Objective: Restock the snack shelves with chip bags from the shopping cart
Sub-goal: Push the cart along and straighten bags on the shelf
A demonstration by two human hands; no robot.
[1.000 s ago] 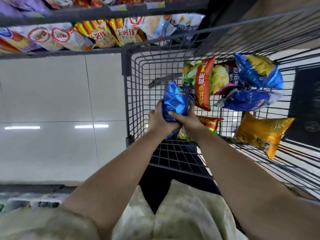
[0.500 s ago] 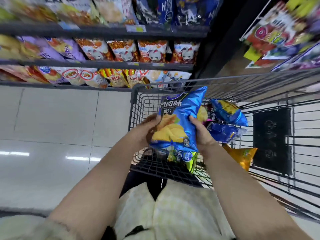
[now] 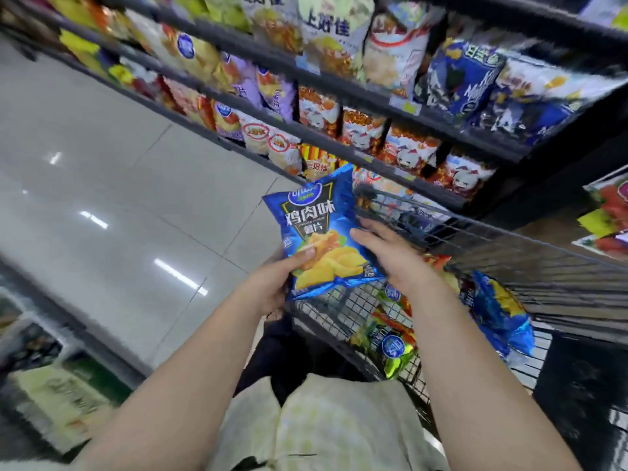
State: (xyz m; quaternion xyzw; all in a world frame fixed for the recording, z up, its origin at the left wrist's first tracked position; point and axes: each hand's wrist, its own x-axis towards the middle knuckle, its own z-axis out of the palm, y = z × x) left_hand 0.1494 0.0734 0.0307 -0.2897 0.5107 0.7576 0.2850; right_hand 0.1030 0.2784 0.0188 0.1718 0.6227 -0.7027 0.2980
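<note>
- The blue chip bag [image 3: 317, 229] is held upright, printed front toward the camera, above the near corner of the wire shopping cart [image 3: 492, 244] and below the snack shelves [image 3: 343, 85].
- The left hand [image 3: 272, 283] grips the bag's lower left edge, with the thumb on the front and the fingers behind.
- The right hand [image 3: 390, 253] holds the right edge, thumb on the front.
- A green chip bag [image 3: 394, 350] and a second blue bag [image 3: 499, 314] lie inside the cart.

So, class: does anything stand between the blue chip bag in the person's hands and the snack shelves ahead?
Nothing visible does. The left hand and right hand hold the blue chip bag above the cart rim, with open air to the shelves. Those shelves look packed with bags, though.
</note>
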